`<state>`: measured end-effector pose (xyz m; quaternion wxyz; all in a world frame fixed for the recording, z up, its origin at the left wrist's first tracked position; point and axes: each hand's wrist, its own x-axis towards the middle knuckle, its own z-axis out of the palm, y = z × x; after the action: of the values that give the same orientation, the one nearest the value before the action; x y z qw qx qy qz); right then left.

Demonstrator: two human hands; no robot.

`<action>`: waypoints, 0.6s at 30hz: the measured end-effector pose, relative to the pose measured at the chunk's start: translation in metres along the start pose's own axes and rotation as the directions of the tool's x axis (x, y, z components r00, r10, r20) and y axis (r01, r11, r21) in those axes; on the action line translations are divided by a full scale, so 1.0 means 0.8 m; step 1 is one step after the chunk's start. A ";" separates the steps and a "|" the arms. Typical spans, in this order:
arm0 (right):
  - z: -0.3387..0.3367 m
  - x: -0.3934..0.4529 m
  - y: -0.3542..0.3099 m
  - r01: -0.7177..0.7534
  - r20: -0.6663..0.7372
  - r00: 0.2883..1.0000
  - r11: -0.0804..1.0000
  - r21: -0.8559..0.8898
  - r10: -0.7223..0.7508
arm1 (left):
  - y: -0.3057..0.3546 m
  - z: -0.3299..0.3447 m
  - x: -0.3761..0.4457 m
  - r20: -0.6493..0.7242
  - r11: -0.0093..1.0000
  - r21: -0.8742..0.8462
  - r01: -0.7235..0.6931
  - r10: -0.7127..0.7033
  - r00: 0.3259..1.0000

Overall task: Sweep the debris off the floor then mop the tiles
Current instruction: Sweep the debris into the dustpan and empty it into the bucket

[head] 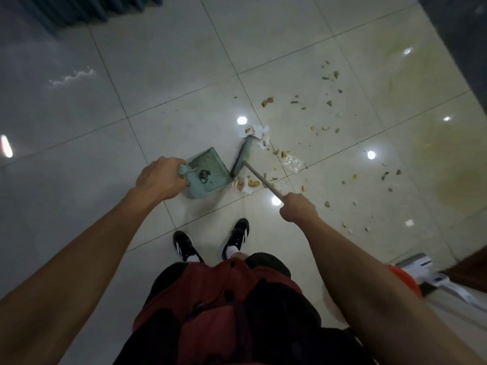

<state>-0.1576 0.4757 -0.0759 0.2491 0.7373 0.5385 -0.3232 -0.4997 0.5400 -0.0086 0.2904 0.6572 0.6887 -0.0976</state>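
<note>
Left hand (158, 180): curling around the top of the dustpan's handle, knuckles facing up.
Right hand (297, 210): gripping the broom's thin metal pole in a closed fist.
Dustpan (208, 171): pale green, sitting on the floor in front of the person's feet, its open mouth facing right toward the broom; a dark bit is lying inside it.
Broom (243, 155): its green head is resting on the floor just right of the dustpan's mouth, with the pole slanting down-right to the right hand.
Debris (326, 127): stones, crumbs, torn paper and a clear wrapper are lying scattered over the tiles to the right of the broom; some scraps are touching the head's far end, and more are sitting just below its near end.
Floor (163, 75): glossy pale tiles reflecting ceiling lights.
Shoes (210, 246): 2 black-and-white shoes are standing behind the dustpan.
Mop (432, 272): a white flat head is lying at the lower right, well apart from the debris.
</note>
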 end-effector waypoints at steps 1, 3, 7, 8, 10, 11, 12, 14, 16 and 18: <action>-0.001 -0.001 0.000 0.003 0.003 1.000 1.000 0.010 -0.003 | 0.001 -0.002 0.002 -0.008 1.000 0.000 -0.001 0.001 1.000; -0.004 -0.003 -0.004 0.013 0.015 1.000 0.999 0.043 -0.013 | 0.000 -0.007 0.005 -0.020 1.000 0.003 -0.001 0.001 1.000; -0.022 -0.001 -0.026 0.035 -0.009 0.999 0.997 0.072 -0.034 | -0.010 -0.018 0.005 -0.021 1.000 0.016 0.010 -0.009 1.000; -0.027 0.000 -0.034 0.039 -0.012 0.999 0.996 0.080 -0.038 | -0.015 -0.022 0.005 -0.025 1.000 0.015 0.018 -0.018 1.000; -0.038 0.004 -0.055 0.055 -0.008 0.998 0.993 0.100 -0.054 | -0.029 -0.032 0.007 -0.037 0.999 0.001 0.039 -0.039 0.999; -0.043 0.008 -0.067 0.064 -0.005 0.998 0.992 0.112 -0.064 | -0.040 -0.037 0.009 -0.043 0.998 -0.013 0.053 -0.054 0.998; -0.048 0.013 -0.081 0.072 -0.005 0.997 0.990 0.122 -0.071 | -0.051 -0.042 0.012 -0.050 0.997 -0.032 0.070 -0.072 0.996; -0.056 0.023 -0.113 0.083 -0.014 0.997 0.988 0.127 -0.082 | -0.078 -0.054 0.020 -0.071 0.993 -0.074 0.094 -0.099 0.992; -0.064 0.032 -0.151 0.102 -0.029 0.995 0.987 0.125 -0.099 | -0.104 -0.066 0.031 -0.087 0.990 -0.092 0.107 -0.115 0.990; -0.069 0.044 -0.194 0.121 -0.039 0.992 0.984 0.130 -0.117 | -0.131 -0.080 0.046 -0.093 0.989 -0.083 0.120 -0.128 0.987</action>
<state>-0.2870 0.5835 -0.0680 0.1716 0.7234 0.5630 -0.3609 -0.6164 0.5921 -0.0021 0.2748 0.6053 0.7450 -0.0563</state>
